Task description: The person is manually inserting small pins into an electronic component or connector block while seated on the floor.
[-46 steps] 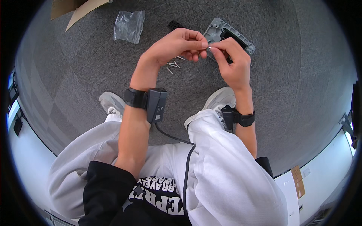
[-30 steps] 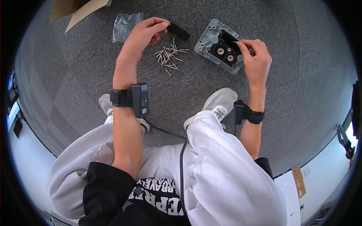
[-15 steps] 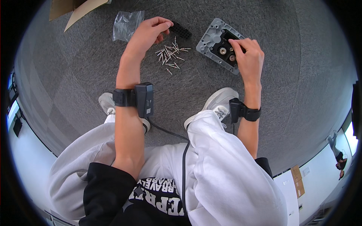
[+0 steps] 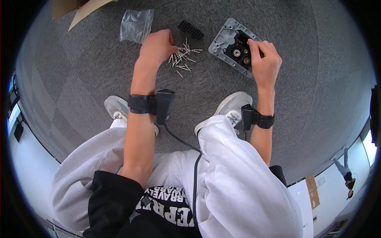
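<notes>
My left hand (image 4: 156, 45) is at the left edge of a loose pile of thin metal pins (image 4: 183, 56), thumb and fingers drawn together; what lies between the fingertips is hidden. Just beyond the pile lies a black block with rows of round holes (image 4: 190, 30), touched by neither hand. To the right, a grey metal housing (image 4: 225, 36) rests on the floor with a black insert (image 4: 241, 53) carrying several round metal contacts. My right hand (image 4: 266, 59) is over the housing's right side, its fingertips pinched at the insert. Anything held there is too small to make out.
A clear plastic bag (image 4: 135, 25) lies beside my left hand, and an open cardboard box (image 4: 85, 12) stands at the far left. My shoes (image 4: 234, 105) are on the grey carpet (image 4: 182, 95). A cable (image 4: 194, 170) runs from my left wrist device. Another person (image 4: 347, 172) is far right.
My left hand has left the black holed block and come nearer, to the pin pile. The block now lies uncovered. My right hand has shifted slightly at the housing, still pinched.
</notes>
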The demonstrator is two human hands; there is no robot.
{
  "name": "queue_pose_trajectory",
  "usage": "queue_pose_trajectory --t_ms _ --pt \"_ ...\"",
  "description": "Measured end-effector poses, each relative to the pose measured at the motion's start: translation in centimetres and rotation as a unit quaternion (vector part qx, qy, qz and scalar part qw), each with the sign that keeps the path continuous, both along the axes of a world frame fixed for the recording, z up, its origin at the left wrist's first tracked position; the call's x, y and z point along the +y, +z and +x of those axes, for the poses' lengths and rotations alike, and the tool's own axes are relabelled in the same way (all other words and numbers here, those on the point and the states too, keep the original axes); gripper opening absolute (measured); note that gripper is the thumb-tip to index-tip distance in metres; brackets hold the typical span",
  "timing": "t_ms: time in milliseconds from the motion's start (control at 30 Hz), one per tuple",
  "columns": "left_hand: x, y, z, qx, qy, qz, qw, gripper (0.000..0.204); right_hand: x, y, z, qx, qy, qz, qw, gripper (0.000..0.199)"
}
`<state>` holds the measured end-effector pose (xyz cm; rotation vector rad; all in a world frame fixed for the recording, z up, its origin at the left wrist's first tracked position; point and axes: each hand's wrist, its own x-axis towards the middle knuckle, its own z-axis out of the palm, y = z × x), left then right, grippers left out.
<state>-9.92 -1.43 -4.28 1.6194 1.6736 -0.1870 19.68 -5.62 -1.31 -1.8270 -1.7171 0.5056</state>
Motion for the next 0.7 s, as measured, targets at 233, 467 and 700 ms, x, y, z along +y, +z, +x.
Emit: queue_pose_trajectory --t_ms 233,467,700 --pt "-0.3 -0.2 0.4 -0.027 -0.033 0.072 0.996 0.016 0.1 0.4 0.1 0.001 -0.008 0.013 1.000 0.011" --pt "0.2 0.1 -1.5 -0.042 -0.078 0.077 0.993 0.018 -0.1 1.1 0.2 0.020 -0.017 0.011 1.000 0.011" --pt "1.8 3.7 -0.7 -0.154 0.006 -0.036 0.987 0.018 -0.2 2.2 0.1 0.093 0.020 0.009 0.995 0.007"
